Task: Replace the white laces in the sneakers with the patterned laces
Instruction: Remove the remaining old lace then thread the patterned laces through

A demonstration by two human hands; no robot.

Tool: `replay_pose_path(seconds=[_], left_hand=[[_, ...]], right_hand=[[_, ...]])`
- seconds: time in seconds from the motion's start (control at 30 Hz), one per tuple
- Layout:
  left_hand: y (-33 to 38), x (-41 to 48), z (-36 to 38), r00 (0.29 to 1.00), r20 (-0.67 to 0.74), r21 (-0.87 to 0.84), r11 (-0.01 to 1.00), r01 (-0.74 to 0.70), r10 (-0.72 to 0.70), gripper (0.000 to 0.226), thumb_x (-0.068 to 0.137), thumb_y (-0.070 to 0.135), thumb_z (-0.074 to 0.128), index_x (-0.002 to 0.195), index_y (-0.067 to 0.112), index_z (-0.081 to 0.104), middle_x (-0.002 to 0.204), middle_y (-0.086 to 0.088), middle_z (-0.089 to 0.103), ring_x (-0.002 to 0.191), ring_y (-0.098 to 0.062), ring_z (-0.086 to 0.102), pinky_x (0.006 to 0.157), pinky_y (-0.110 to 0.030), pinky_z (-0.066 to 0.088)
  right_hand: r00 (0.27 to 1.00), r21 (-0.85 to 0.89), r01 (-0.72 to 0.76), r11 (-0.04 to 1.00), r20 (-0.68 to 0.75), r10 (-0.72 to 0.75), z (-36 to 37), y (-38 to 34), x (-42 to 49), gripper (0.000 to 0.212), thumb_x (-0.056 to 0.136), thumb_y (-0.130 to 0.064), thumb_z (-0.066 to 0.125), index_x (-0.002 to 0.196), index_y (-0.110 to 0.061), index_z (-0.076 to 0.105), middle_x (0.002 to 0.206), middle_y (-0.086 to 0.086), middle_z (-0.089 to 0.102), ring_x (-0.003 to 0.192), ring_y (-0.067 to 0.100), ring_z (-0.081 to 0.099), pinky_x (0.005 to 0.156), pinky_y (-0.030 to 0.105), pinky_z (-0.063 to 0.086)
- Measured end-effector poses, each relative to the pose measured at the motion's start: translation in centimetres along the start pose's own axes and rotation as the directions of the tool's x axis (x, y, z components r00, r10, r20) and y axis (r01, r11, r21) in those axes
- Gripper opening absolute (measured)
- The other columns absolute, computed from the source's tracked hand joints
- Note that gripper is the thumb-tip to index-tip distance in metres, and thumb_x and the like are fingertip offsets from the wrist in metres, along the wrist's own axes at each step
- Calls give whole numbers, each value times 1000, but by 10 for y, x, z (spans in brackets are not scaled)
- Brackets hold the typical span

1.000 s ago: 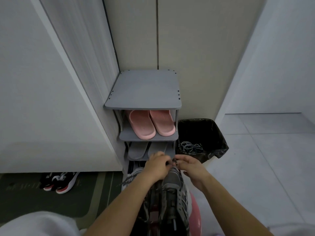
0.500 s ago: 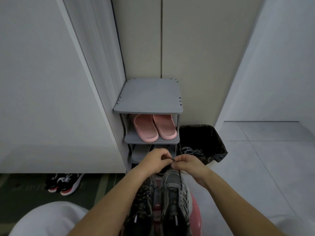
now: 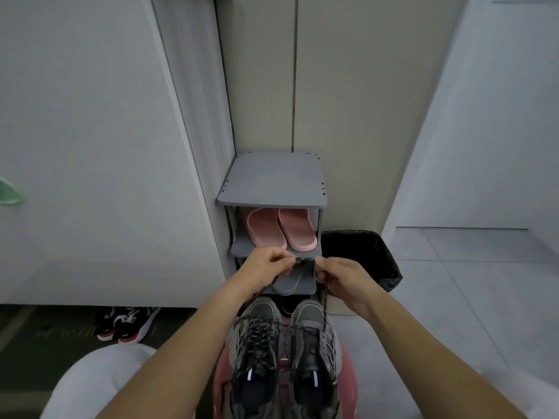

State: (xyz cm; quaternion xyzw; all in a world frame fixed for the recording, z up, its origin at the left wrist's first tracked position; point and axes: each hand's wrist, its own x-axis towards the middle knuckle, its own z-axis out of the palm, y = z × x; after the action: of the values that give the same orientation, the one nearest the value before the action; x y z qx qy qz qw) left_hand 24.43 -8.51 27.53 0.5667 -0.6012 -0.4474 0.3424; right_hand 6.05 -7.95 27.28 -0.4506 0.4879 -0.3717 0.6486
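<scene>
Your left hand point(image 3: 266, 267) and right hand point(image 3: 341, 276) each pinch an end of the patterned lace point(image 3: 324, 300), raised side by side — likely to even the lengths. The strands drop to the right sneaker point(image 3: 314, 358), standing on the pink stool point(image 3: 348, 382).

Straight ahead of me a grey shoe rack point(image 3: 272, 179) stands in the corner against beige wall panels point(image 3: 348, 101). A pair of pink slippers point(image 3: 281, 228) sits on its second shelf, and grey slippers point(image 3: 287, 281) lie on the shelf below. Just right of the rack is a black-lined bin point(image 3: 387, 267) on the pale tiled floor point(image 3: 453, 297). To the left, black and red shoes point(image 3: 127, 323) rest on a dark mat point(image 3: 45, 343). Nearest me is a pink stool point(image 3: 349, 379).
</scene>
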Motion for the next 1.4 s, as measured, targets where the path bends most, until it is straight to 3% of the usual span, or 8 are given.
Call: replay_pose_path(seconds=[0.17, 0.37, 0.5, 0.7, 0.8, 0.93, 1.1, 1.4], left_hand=[[8, -4, 3, 1000, -4, -83, 997, -2, 2, 18, 93, 7, 54, 104, -2, 66, 75, 2, 62, 65, -4, 56, 66, -8, 48], [-25, -14, -4, 995, 6, 39, 994, 98, -98, 11, 92, 9, 56, 92, 8, 67, 68, 1, 60, 61, -7, 53, 65, -15, 45], [-45, -22, -9, 986, -21, 254, 953, 166, -167, 7, 89, 18, 62, 87, 13, 67, 75, 3, 61, 71, -10, 55, 73, -24, 45], [-45, -36, -8, 962, 63, 540, 819, 191, -266, 25, 93, 29, 55, 69, 24, 57, 70, 11, 61, 60, -3, 54, 57, -18, 40], [-39, -45, -1, 937, 129, 396, 883, 251, -324, 22, 96, 25, 51, 75, 18, 57, 73, 4, 67, 51, -3, 56, 48, -16, 41], [-31, -62, 15, 887, 286, 128, 932, 339, -362, 8, 93, 14, 57, 85, 11, 59, 80, -2, 68, 63, -6, 64, 55, -17, 52], [-29, -70, 23, 826, 429, -68, 899, 432, -365, 5, 89, 8, 61, 93, 8, 58, 88, -4, 69, 75, -8, 68, 67, -19, 57], [-37, -59, 16, 913, 104, -401, 823, 402, -395, 4, 91, 7, 59, 87, 6, 58, 82, -8, 68, 62, -7, 67, 55, -17, 54]], right_hand=[[993, 77, 100, 992, -65, -95, 11, -30, -2, 30, 93, -28, 55, 65, -17, 61, 65, -2, 54, 64, 11, 51, 60, 20, 38], [973, 249, 171, 953, -193, -124, 0, -49, -12, 25, 94, -17, 53, 69, -12, 55, 65, -1, 54, 65, 10, 51, 54, 11, 45], [967, 179, 156, 971, -226, -113, -10, -49, -11, 25, 92, -22, 57, 67, -17, 58, 63, -5, 58, 67, 9, 51, 65, 18, 40], [944, -101, 165, 981, -270, -187, -4, -49, -7, 12, 86, -27, 66, 76, -19, 67, 76, -4, 63, 77, 11, 54, 79, 24, 44], [945, -336, 164, 928, -217, -245, 11, -50, -3, 8, 86, -22, 67, 85, -14, 69, 77, -5, 64, 72, 6, 55, 63, 9, 46], [975, -544, 166, 822, -36, -221, 40, -36, 8, 12, 87, -18, 66, 89, -7, 70, 70, -2, 62, 60, 4, 52, 56, 12, 42], [976, -514, 183, 838, 199, -91, 71, -23, 13, 30, 91, -9, 58, 121, -2, 59, 94, 11, 68, 66, -4, 57, 62, 5, 47], [994, -633, 103, 767, 83, -64, 22, 11, 2, 26, 88, -22, 63, 82, 2, 68, 72, 8, 65, 68, 13, 57, 72, 28, 49]])
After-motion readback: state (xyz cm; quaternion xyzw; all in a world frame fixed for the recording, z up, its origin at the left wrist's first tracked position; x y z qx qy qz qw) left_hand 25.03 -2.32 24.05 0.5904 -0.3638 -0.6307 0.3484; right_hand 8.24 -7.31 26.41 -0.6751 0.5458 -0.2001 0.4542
